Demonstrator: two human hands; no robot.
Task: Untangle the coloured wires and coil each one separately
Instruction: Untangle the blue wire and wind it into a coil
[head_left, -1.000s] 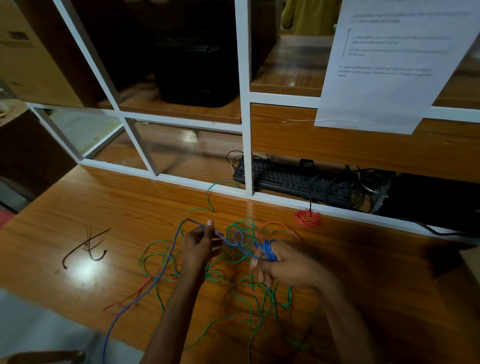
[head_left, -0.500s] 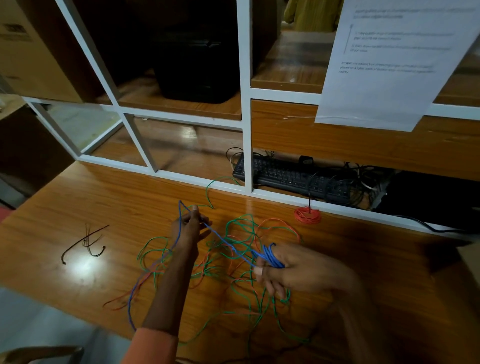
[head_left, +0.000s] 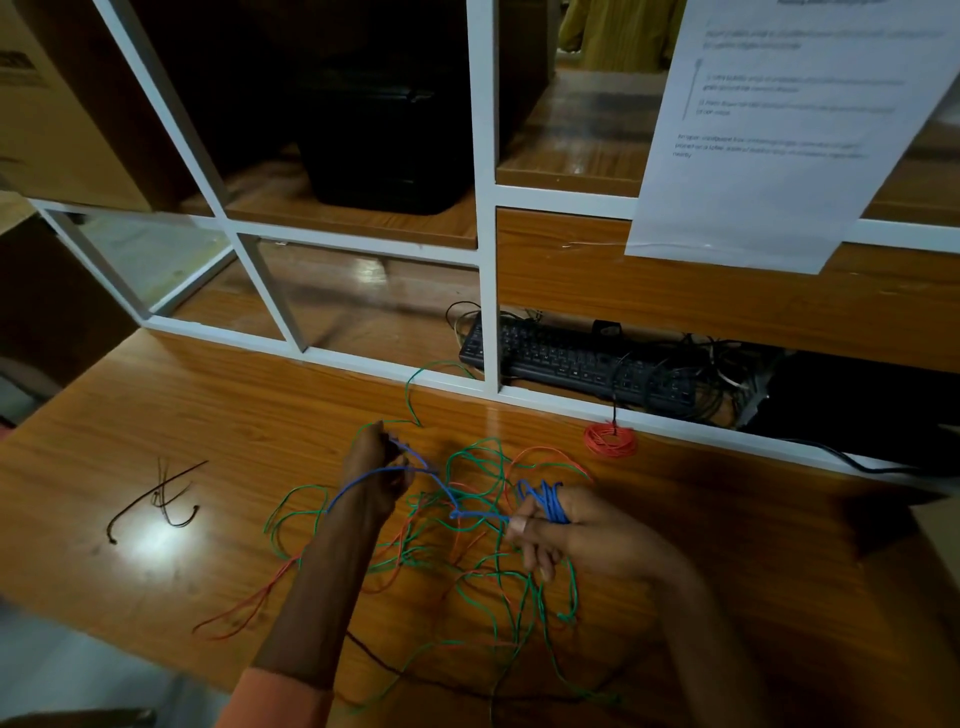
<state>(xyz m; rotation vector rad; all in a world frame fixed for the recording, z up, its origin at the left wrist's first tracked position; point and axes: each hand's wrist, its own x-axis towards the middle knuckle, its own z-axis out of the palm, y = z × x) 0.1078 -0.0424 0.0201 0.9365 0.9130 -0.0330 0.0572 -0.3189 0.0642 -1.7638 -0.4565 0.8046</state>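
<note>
A tangle of green wire (head_left: 475, 460) and orange-red wire (head_left: 249, 608) lies spread on the wooden table (head_left: 234, 415). A blue wire (head_left: 441, 491) runs through it between my hands. My left hand (head_left: 374, 475) pinches the blue wire above the tangle's left side; the strand loops back over my wrist. My right hand (head_left: 558, 527) holds several turns of blue wire (head_left: 548, 501) wrapped round its fingers. A finished red coil (head_left: 610, 440) rests by the white frame at the back. A dark wire (head_left: 415, 675) trails near the front edge.
Thin black ties (head_left: 161, 499) lie at the left of the table. A white frame (head_left: 488, 208) with glass panes stands behind, with a black keyboard (head_left: 571, 361) and cables past it. A printed sheet (head_left: 779, 130) hangs at upper right. A dark box (head_left: 384, 140) sits on the far shelf.
My left hand has drawn the blue wire up and back out of the tangle, and its trailing end came off the front-left of the table. My right hand kept its blue turns.
</note>
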